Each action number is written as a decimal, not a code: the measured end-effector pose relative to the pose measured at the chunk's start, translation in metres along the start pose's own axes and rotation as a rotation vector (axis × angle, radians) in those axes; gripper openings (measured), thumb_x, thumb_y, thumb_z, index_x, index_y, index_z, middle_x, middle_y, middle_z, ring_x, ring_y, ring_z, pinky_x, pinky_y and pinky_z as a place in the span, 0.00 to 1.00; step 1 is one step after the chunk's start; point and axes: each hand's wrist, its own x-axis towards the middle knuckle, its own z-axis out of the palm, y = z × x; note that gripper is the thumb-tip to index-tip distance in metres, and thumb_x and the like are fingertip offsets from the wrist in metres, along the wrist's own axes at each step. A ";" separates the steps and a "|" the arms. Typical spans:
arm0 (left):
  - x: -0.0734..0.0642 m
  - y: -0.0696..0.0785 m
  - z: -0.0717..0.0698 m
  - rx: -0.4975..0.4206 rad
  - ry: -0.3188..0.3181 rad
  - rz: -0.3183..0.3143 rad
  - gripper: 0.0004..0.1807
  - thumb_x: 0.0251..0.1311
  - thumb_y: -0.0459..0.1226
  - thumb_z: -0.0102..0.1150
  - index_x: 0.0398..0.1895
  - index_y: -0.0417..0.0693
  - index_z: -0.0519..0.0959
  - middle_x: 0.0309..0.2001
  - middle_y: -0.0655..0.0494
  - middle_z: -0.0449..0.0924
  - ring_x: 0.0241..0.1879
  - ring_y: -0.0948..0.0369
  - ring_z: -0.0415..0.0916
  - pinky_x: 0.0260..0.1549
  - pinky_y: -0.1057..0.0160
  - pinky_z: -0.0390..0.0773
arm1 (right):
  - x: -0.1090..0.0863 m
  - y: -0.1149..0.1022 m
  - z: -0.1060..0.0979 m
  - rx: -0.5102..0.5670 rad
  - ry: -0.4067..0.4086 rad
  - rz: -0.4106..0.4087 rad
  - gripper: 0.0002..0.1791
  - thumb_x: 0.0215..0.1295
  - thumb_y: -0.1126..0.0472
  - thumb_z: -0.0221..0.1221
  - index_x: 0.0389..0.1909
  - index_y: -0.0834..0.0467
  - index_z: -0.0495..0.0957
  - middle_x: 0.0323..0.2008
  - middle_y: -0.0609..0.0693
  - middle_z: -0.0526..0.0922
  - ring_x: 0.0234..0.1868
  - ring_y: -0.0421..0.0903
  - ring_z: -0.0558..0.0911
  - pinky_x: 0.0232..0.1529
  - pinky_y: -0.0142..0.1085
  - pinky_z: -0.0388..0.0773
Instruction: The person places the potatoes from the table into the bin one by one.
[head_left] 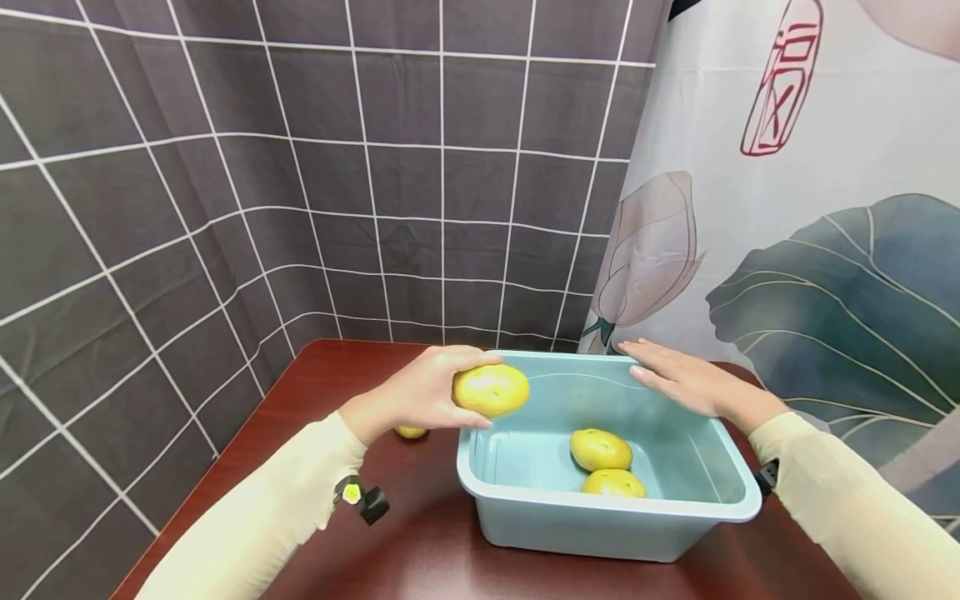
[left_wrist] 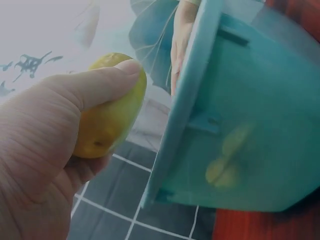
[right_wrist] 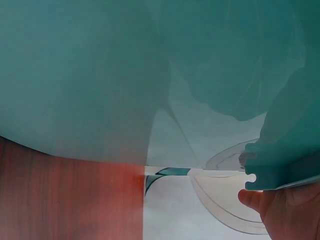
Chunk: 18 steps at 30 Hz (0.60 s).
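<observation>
My left hand (head_left: 429, 390) grips a yellow potato (head_left: 491, 391) between thumb and fingers, above the left rim of a light blue plastic tub (head_left: 600, 529). In the left wrist view the thumb lies along the top of the potato (left_wrist: 112, 117), apart from the tub wall. Two more potatoes, one farther back (head_left: 600, 450) and one nearer (head_left: 613, 483), lie side by side on the tub floor. My right hand (head_left: 686, 382) rests on the tub's right rim, its fingers straight. Only a small part of that hand (right_wrist: 287, 212) shows in the right wrist view.
Another yellow piece (head_left: 411, 432), mostly hidden by the left wrist, lies on the dark red table (head_left: 390, 550) left of the tub. A dark gridded curtain (head_left: 397, 183) hangs behind and left; a white printed curtain (head_left: 720, 192) hangs at right.
</observation>
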 end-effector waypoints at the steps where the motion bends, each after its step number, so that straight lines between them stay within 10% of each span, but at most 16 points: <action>1: 0.005 0.001 0.000 0.005 -0.019 0.001 0.41 0.39 0.51 0.77 0.60 0.49 0.76 0.52 0.59 0.80 0.51 0.63 0.76 0.48 0.64 0.76 | 0.000 0.000 0.000 0.000 0.000 -0.001 0.34 0.73 0.40 0.42 0.74 0.52 0.57 0.73 0.55 0.57 0.73 0.60 0.50 0.66 0.64 0.48; 18: 0.086 0.012 0.022 0.030 -0.227 0.033 0.42 0.44 0.53 0.74 0.63 0.48 0.73 0.55 0.58 0.78 0.51 0.64 0.74 0.48 0.69 0.72 | 0.001 0.000 -0.002 -0.002 -0.013 0.010 0.33 0.73 0.40 0.42 0.74 0.50 0.57 0.73 0.55 0.57 0.73 0.60 0.50 0.65 0.64 0.49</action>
